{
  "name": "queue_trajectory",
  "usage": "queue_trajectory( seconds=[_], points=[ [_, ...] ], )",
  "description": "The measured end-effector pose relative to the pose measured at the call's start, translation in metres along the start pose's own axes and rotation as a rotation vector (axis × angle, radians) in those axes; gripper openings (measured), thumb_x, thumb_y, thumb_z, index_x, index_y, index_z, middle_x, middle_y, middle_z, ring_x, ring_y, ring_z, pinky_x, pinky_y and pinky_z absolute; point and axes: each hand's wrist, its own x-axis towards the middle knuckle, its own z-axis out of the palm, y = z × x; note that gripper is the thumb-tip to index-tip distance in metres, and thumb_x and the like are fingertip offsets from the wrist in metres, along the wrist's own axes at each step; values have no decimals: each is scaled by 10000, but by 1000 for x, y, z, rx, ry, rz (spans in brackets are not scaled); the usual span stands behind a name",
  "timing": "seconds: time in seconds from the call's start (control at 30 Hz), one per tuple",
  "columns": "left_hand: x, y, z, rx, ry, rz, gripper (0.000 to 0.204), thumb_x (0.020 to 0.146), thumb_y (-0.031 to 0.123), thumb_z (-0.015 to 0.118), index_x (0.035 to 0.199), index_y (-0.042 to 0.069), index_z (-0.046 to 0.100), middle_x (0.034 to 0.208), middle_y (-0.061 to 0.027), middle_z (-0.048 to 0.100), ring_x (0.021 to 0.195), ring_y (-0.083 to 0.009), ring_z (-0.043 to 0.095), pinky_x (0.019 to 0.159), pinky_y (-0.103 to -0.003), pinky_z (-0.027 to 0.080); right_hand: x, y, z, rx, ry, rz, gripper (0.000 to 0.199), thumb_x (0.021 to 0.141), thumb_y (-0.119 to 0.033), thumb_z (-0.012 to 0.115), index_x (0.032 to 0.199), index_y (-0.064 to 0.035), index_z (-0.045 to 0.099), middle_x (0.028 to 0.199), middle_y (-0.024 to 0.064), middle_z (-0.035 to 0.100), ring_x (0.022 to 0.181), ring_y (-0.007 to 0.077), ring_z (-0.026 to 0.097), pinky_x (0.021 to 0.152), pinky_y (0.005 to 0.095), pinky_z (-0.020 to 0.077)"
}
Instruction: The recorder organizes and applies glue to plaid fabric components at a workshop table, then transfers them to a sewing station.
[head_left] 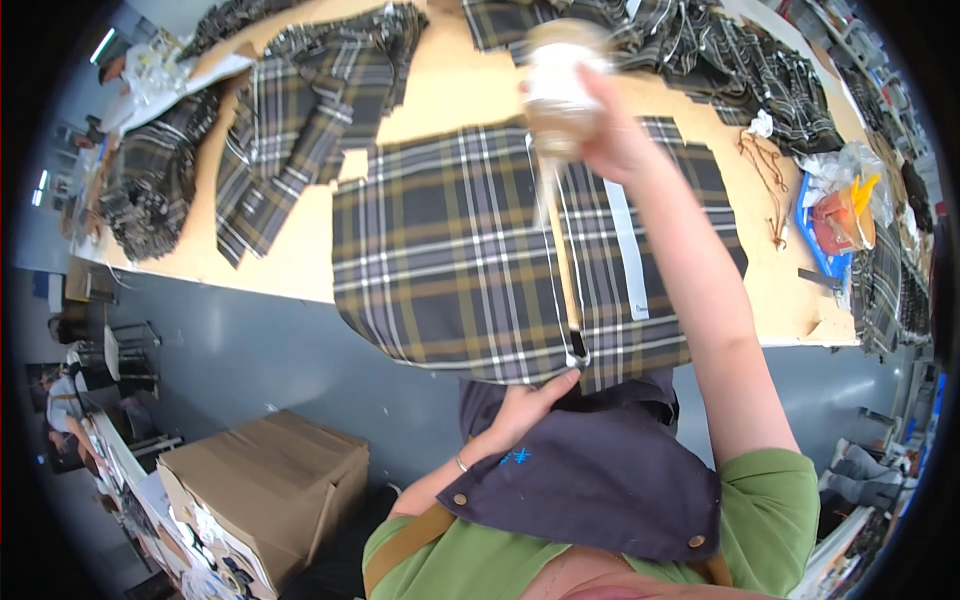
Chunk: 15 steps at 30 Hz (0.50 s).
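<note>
A dark plaid fabric piece (440,250) lies flat across the table edge, its near part hanging over toward my apron. Through a narrow lengthwise gap in it the tan table shows. Beside this gap lies a long pale strip (627,250). My left hand (530,408) pinches the near fabric edge at the gap's end, thumb on top and fingers underneath. Above the far part of the fabric, my right hand (615,130) grips a bottle-like thing (560,75), pale and brownish with a white middle band. Motion blurs it, and a thin whitish taper shows beneath it.
More plaid pieces (310,110) lie at the far left, with gathered plaid stacks (760,95) at the far right. A blue tray (815,235) with an orange container (842,222) stands right, near brown cord (768,185). A cardboard box (265,490) stands lower left.
</note>
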Motion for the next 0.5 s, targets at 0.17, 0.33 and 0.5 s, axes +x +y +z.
queue_trajectory(
  seconds=[0.17, 0.33, 0.5],
  points=[
    [-4, 17, 1, 149, -1, -134, 322, 841, 160, 736, 1131, 55, 644, 1047, -16, 634, 919, -98, 562, 790, -248, 462, 66, 61, 27, -142, -205, 419, 644, 858, -547, 606, 1293, -82, 507, 1181, 72, 619, 1048, 204, 620, 884, 395, 517],
    [-20, 102, -63, 852, -195, 67, 311, 783, 161, 751, 1035, 9, 648, 974, -67, 680, 898, -179, 620, 821, -339, 503, 43, 53, 24, 216, -158, 217, 523, 917, -479, 571, 1256, -85, 511, 1150, 109, 619, 1065, 233, 607, 892, 398, 513],
    [15, 210, -95, 1030, 1025, 1142, 365, 838, 94, 672, 1184, 22, 581, 1093, -107, 595, 925, -195, 532, 837, -330, 440, -20, -38, -4, 640, 154, -305, 834, 810, -654, 582, 1198, 72, 447, 1265, 330, 448, 1232, 440, 463, 1057, 523, 410]
  ],
)
